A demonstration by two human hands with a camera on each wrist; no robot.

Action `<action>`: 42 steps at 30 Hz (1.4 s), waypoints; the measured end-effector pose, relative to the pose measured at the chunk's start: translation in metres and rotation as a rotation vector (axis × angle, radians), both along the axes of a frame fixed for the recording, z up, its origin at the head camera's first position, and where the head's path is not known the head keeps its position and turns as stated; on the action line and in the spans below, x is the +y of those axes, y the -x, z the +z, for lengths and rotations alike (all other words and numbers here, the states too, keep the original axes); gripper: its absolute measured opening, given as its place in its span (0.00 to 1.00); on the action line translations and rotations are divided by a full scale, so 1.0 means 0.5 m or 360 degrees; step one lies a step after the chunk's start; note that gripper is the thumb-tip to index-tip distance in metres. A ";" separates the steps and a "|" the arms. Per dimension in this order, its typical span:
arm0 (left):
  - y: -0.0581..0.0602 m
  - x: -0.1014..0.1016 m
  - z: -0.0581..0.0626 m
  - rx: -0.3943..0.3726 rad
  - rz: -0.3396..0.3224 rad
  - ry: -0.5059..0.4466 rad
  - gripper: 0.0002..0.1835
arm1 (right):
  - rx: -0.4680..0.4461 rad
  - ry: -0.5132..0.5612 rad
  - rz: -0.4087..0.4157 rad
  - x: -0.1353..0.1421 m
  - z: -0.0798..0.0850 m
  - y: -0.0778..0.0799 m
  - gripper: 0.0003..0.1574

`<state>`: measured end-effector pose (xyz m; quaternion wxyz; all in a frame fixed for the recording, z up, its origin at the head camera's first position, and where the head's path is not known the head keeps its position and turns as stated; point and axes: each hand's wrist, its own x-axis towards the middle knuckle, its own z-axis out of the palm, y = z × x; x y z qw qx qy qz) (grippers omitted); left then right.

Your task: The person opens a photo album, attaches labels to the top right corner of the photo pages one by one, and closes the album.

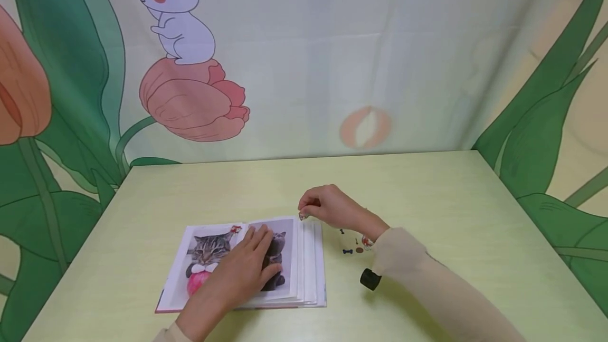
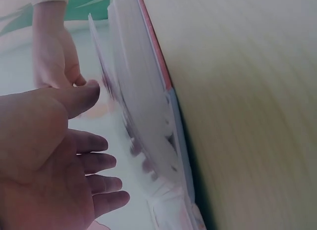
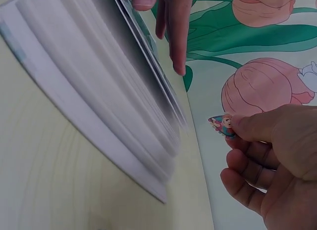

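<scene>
An open photo album [image 1: 311,273] lies on the table, with a tabby cat picture [image 1: 211,249] on its left page and a dark cat picture [image 1: 277,247] on the right. Near the top corner of the left page sits a small red and white sticker [image 1: 235,229]. My left hand [image 1: 244,273] rests across the pages with straight fingers. Above the album's upper right edge, my right hand [image 1: 334,207] pinches a tiny colourful sticker [image 3: 220,125] between thumb and forefinger. In the left wrist view, the album's loose pages [image 2: 141,91] stand slightly apart at the edge.
Right of the album, several small stickers [image 1: 348,251] lie on the table [image 1: 228,189], partly hidden by the right forearm. A short black cylinder [image 1: 370,279] is beside the right sleeve. Behind the table hangs a printed curtain [image 1: 285,67].
</scene>
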<state>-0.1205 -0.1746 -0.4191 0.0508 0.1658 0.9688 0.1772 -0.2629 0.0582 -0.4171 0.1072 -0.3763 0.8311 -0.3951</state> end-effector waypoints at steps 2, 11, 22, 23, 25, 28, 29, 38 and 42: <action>0.002 0.001 -0.005 -0.0013 -0.0009 0.0004 0.40 | -0.0018 -0.0013 0.0010 -0.009 -0.002 0.002 0.04; 0.002 0.003 -0.018 -0.0085 -0.0015 0.0010 0.40 | -0.0039 -0.0111 0.0014 -0.049 -0.006 0.010 0.04; 0.007 0.015 -0.016 -0.0137 -0.0003 0.0025 0.41 | -0.0026 -0.0225 0.0071 -0.068 -0.015 0.022 0.08; 0.007 0.015 -0.015 -0.0139 -0.0002 0.0030 0.41 | -0.0036 -0.0224 0.0075 -0.069 -0.015 0.023 0.08; 0.008 0.016 -0.014 -0.0146 0.0004 0.0036 0.41 | -0.0051 -0.0220 0.0093 -0.071 -0.015 0.025 0.09; 0.008 0.017 -0.015 -0.0157 0.0011 0.0042 0.41 | -0.0078 -0.0209 0.0133 -0.073 -0.015 0.029 0.09; 0.007 0.018 -0.014 -0.0160 0.0013 0.0043 0.41 | -0.0085 -0.0207 0.0150 -0.074 -0.015 0.030 0.09; 0.006 0.018 -0.017 -0.0151 0.0006 0.0047 0.41 | -0.0134 -0.0240 0.0178 -0.078 -0.019 0.040 0.08; 0.006 0.017 -0.017 -0.0149 0.0008 0.0042 0.41 | -0.0153 -0.0246 0.0206 -0.079 -0.021 0.043 0.07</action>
